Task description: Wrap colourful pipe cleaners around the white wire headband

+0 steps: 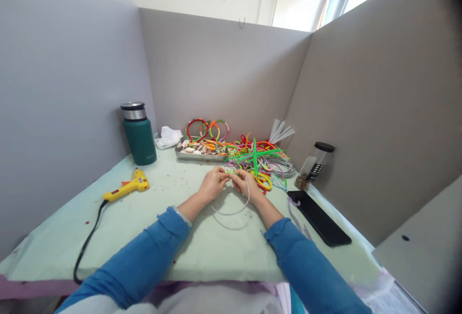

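Note:
My left hand [212, 185] and my right hand [247, 185] meet over the middle of the table, fingers pinched together. Between them is a thin whitish-grey wire ring [231, 214], whose lower curve hangs toward me just above the tabletop and casts a shadow. A small bit of bright green shows at the fingertips; whether it is on the ring or behind it I cannot tell. The ring's top part is hidden by my fingers. Just beyond my hands lies a heap of colourful pipe cleaners [255, 157].
A metal tray [200, 157] of seashells stands at the back, with colourful wrapped rings [197, 120] behind it. Leftward are a green bottle [139, 141], crumpled white tissue [169, 137] and a yellow glue gun [126, 188]. White sticks [280, 132], a clear jar [312, 167] and a black phone [321, 220] lie rightward.

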`<move>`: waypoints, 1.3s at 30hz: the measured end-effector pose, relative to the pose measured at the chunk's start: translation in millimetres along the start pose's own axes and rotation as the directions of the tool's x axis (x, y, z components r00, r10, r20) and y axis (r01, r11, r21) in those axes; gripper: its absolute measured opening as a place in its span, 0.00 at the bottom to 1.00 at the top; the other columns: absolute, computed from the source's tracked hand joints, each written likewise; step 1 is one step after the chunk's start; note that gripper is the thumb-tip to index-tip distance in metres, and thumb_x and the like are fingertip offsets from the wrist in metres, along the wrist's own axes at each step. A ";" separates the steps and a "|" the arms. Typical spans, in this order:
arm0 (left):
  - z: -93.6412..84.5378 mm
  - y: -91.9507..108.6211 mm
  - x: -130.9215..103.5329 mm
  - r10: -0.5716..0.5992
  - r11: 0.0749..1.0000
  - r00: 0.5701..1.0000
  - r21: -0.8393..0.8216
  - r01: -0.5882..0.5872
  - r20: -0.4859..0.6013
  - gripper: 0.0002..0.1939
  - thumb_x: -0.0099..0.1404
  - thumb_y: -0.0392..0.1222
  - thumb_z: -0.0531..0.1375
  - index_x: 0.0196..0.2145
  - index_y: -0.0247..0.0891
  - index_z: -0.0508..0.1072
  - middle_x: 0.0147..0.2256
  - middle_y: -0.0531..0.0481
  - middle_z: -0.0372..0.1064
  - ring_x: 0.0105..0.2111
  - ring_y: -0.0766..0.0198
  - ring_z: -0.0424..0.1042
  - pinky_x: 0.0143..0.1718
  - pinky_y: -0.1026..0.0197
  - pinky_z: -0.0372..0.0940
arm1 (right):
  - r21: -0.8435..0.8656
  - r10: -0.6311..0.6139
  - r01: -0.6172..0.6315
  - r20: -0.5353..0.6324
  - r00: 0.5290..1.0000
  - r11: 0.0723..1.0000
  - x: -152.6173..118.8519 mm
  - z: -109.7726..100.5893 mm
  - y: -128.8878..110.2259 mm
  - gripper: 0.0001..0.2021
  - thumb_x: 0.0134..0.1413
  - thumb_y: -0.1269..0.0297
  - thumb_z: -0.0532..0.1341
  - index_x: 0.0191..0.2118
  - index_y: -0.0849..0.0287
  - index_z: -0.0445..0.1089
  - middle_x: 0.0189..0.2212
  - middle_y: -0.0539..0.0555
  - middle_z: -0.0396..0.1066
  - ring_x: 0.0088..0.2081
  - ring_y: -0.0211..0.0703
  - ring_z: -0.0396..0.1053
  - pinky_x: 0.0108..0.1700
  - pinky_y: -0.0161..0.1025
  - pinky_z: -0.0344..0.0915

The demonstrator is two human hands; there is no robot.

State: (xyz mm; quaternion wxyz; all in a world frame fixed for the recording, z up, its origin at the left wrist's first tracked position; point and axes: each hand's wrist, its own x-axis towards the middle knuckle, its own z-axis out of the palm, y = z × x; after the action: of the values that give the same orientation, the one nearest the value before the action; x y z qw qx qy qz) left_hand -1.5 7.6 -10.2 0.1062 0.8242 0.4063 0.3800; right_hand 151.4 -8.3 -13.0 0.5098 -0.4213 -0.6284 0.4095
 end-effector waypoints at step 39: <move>2.2 -0.7 0.7 -0.358 0.783 0.898 -0.441 0.438 0.257 0.09 0.54 0.44 0.58 0.26 0.34 0.70 0.12 0.59 0.58 0.11 0.74 0.54 0.15 0.69 0.50 | -0.032 -0.010 0.010 0.023 1.000 0.999 0.7 -0.9 1.7 0.16 0.46 0.51 0.59 0.24 0.59 0.59 0.14 0.45 0.60 0.15 0.31 0.52 0.18 0.31 0.48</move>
State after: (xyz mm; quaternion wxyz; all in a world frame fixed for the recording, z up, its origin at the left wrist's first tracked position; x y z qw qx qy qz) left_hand -0.1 8.9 -11.7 0.4206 0.6930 0.4523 0.3719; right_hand 152.3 -7.0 -14.3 0.4976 -0.4217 -0.6429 0.4015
